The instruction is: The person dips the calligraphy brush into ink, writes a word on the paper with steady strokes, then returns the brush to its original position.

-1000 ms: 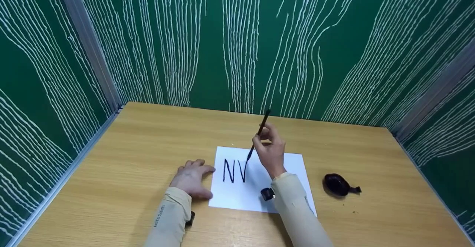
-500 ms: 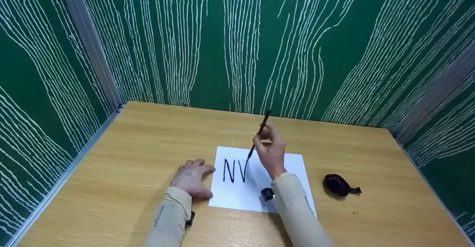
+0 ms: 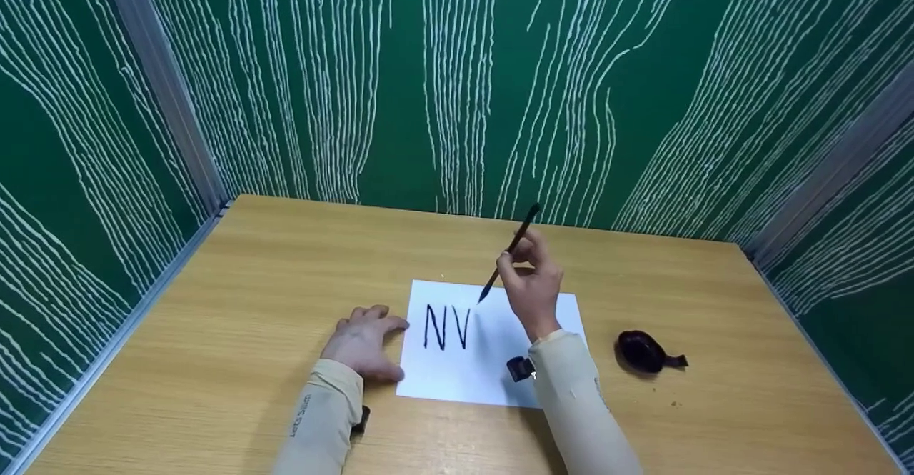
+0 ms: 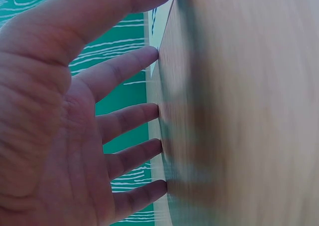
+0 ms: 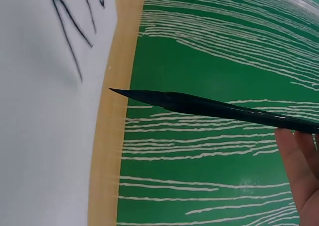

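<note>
A dark paintbrush (image 3: 508,255) is pinched in my right hand (image 3: 534,289), its handle leaning up and to the right. In the right wrist view the pointed black brush tip (image 5: 134,94) stands clear of the paper. The white sheet of paper (image 3: 464,378) lies on the table with two black brushed letters, N (image 3: 435,327) and V (image 3: 461,327), at its upper left. Spread out, my left hand (image 3: 363,343) rests by the left edge of the sheet, thumb and index fingertip touching that edge. In the left wrist view its fingertips (image 4: 153,145) press on the tabletop.
To the right of the paper sits a small dark dish (image 3: 641,351) with a short handle, a few specks below it. The wooden table (image 3: 300,246) is bounded by green walls (image 3: 407,103) with white wavy lines. A dark wrist device (image 3: 520,368) hangs over the paper.
My right hand has lifted the brush off the top of the V's right stroke and moved slightly right. The left hand keeps its place by the paper; the head view has shifted a little.
</note>
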{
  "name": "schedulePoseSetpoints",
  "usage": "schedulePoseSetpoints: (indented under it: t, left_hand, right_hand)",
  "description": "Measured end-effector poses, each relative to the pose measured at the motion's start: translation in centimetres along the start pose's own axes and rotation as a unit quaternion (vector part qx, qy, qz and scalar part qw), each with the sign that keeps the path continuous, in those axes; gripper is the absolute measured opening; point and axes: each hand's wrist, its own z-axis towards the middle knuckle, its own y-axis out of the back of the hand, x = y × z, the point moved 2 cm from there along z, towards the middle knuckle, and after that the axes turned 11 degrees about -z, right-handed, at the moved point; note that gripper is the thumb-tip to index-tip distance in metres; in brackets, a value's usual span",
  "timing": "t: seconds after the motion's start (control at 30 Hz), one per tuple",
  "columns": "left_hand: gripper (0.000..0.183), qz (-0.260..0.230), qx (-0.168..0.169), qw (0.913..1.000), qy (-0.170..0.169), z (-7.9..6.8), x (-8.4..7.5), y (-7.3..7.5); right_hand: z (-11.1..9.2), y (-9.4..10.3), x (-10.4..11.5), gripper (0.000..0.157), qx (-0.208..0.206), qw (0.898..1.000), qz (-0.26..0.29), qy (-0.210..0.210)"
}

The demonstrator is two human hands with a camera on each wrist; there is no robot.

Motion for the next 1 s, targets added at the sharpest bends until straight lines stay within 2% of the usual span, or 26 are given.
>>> schedulePoseSetpoints:
  t: [0.23, 0.43, 0.67, 0.87, 1.0]
  left_hand:
    - [0.075, -0.007, -0.002, 1.0, 0.006, -0.2, 0.0, 0.1]
    - [0.076, -0.004, -0.001, 1.0, 0.002, -0.1, -0.3, 0.1]
    - [0.076, -0.001, 0.0, 1.0, 0.0, -0.1, -0.4, 0.0]
    - [0.073, 0.009, 0.0, 0.9998, -0.017, -0.1, -0.5, 0.2]
    - [0.074, 0.008, 0.001, 0.9999, -0.015, -0.1, -0.4, 0.2]
  right_hand:
    - [0.0, 0.9, 2.3, 0.031, 0.005, 1.0, -0.009, -0.012]
    - [-0.1, 0.6, 1.7, 0.032, 0.014, 1.0, -0.004, -0.004]
    - [-0.2, 0.8, 1.9, 0.032, 0.014, 1.0, -0.006, -0.008]
    - [-0.2, 0.6, 1.8, 0.032, 0.006, 1.0, -0.003, 0.015]
    - [-0.3, 0.2, 1.0, 0.034, 0.006, 1.0, -0.004, 0.017]
